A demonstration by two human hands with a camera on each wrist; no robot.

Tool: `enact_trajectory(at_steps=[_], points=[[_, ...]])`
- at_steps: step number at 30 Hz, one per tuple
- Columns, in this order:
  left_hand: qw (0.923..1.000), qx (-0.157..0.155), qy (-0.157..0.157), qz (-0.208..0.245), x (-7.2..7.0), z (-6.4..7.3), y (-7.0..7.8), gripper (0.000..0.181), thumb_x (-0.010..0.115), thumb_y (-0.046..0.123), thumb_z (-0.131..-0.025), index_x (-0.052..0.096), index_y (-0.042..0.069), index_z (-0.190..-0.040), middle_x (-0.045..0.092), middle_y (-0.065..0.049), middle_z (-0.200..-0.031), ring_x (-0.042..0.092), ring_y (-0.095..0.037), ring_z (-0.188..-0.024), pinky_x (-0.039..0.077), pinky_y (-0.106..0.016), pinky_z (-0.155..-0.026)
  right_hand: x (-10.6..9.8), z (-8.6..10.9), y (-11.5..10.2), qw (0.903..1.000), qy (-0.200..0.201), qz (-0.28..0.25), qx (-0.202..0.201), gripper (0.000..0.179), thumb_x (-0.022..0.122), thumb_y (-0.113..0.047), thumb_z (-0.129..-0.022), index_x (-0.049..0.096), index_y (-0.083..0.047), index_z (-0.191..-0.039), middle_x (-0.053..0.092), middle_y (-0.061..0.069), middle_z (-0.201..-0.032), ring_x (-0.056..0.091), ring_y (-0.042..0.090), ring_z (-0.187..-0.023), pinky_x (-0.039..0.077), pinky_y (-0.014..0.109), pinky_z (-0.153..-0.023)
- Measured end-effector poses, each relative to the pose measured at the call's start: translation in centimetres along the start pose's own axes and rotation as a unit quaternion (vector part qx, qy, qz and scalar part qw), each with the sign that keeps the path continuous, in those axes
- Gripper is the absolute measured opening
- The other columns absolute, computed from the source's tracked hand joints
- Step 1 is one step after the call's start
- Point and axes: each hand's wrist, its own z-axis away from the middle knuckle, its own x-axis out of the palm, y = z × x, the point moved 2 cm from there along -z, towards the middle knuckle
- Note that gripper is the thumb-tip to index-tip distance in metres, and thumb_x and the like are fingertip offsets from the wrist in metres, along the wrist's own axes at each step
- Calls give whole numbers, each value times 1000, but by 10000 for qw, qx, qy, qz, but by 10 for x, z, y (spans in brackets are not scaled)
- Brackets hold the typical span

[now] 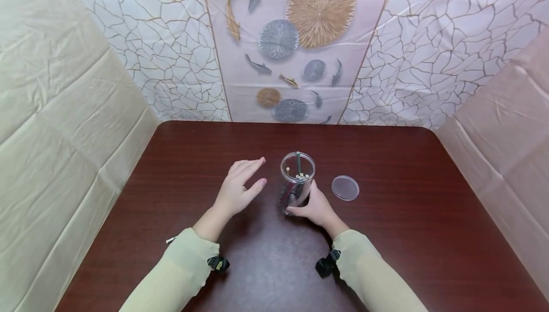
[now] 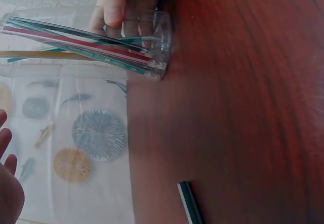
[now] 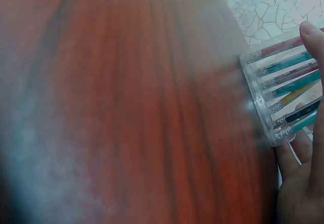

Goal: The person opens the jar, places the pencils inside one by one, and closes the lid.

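Observation:
A clear round jar point(image 1: 284, 193) stands near the middle of the table, with several pencils point(image 2: 96, 47) in it, dark, red, green and yellow. My right hand point(image 1: 316, 206) grips the jar low on its right side, thumb across the front; in the right wrist view the thumb and fingers wrap its wall. To the left of the jar, my left hand point(image 1: 236, 188) is held with fingers extended and thumb apart, holding nothing. A clear round lid point(image 1: 345, 188) lies flat on the table to the right of the jar.
A dark green pencil point(image 2: 188, 204) lies on the tabletop; in the head view only a pale end point(image 1: 170, 239) shows beside the left sleeve. The dark red wooden table point(image 1: 399, 174) meets patterned cloth point(image 1: 171, 40) at the back and pale cloth walls at the sides.

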Motion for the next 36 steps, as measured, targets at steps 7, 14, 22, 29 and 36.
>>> enact_trajectory(at_steps=[7, 14, 22, 29, 36], points=[[10000, 6, 15, -25, 0, 11, -5, 46, 68, 15, -81, 59, 3, -125, 63, -12, -117, 54, -30, -105, 40, -41, -91, 1, 0, 1, 10000, -21, -27, 24, 88, 88, -29, -60, 36, -8, -128, 60, 10, -114, 54, 24, -110, 40, 42, -95], [9999, -92, -12, -64, 1, 25, -14, 46, 69, 16, -81, 60, 3, -124, 64, -10, -116, 55, -29, -104, 40, -41, -91, 2, -1, 1, 9999, -46, -98, -2, 87, 88, -28, -60, 36, -9, -128, 60, 9, -114, 53, 23, -111, 39, 42, -95], [9995, -234, -118, -150, 1, 38, -25, 46, 70, 19, -82, 60, 4, -124, 65, -8, -115, 56, -26, -103, 41, -38, -90, 3, -2, 4, 9999, -38, -94, -3, 86, 88, -28, -61, 37, -10, -127, 60, 8, -114, 54, 21, -110, 39, 41, -95], [9926, -962, -668, -306, -4, 51, -35, 56, 76, 27, -78, 59, 6, -127, 64, -7, -118, 55, -25, -108, 40, -41, -93, 4, -1, 3, 9999, -31, -122, -66, 85, 88, -30, -61, 38, -11, -127, 61, 7, -113, 54, 21, -109, 40, 41, -93], [9830, -1506, -1006, -318, -8, 61, -45, 59, 76, 32, -78, 57, 7, -129, 60, -9, -123, 52, -27, -113, 40, -43, -95, 5, -1, 3, 9997, 46, -95, -200, 87, 88, -33, -60, 37, -12, -128, 61, 7, -114, 55, 22, -108, 42, 41, -91]])
